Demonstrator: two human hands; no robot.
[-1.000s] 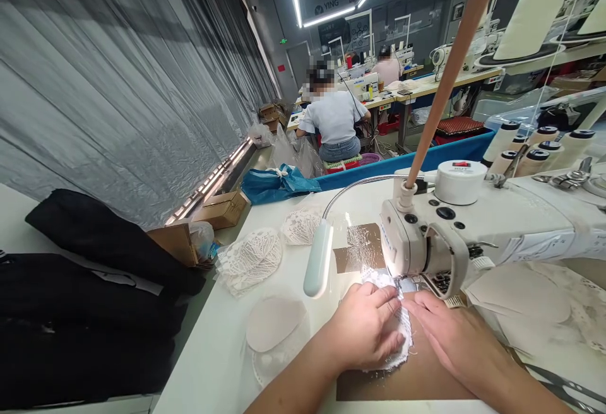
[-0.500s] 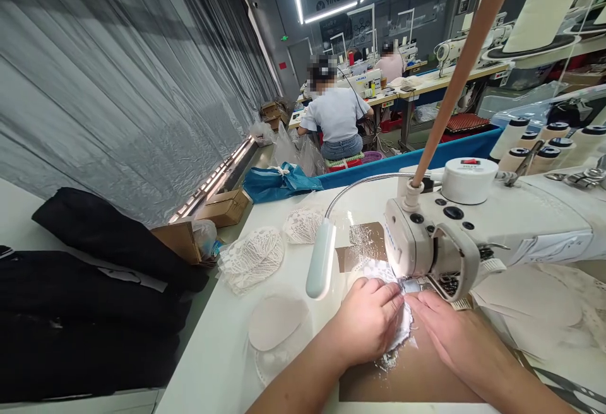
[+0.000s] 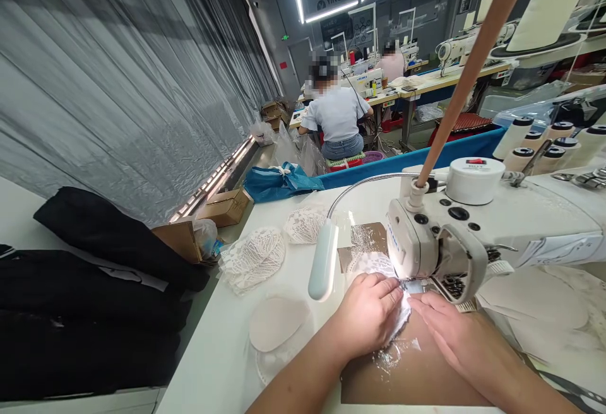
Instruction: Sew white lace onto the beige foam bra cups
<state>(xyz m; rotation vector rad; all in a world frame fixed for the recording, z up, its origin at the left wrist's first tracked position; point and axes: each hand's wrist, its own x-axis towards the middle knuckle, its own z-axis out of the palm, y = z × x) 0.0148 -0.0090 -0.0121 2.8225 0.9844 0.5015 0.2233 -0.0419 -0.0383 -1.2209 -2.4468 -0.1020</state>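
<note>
A white lace piece point(image 3: 372, 264) lies under the needle end of a white sewing machine point(image 3: 411, 237), lit by the work lamp point(image 3: 323, 262). My left hand point(image 3: 372, 313) presses on it from the left, fingers bent and close together, covering much of it. From the right, my right hand point(image 3: 454, 332) has its fingertips pinched at the lace's near edge, just below the presser foot. The needle itself is hidden behind the machine head and my fingers. Beneath both hands is a brown plate point(image 3: 411, 376) on the white table.
Folded lace cups point(image 3: 253, 259) and a smooth beige cup piece point(image 3: 278, 324) lie left on the table. Flat beige pieces point(image 3: 534, 300) and scissors point(image 3: 575, 392) are at right. Thread cones point(image 3: 516, 136) stand behind the machine. A person point(image 3: 334, 117) sits sewing ahead.
The lace has slid forward under the machine, so more shows beyond my left hand and less on the near side. Both hands stay at the presser foot; the view shifts slightly.
</note>
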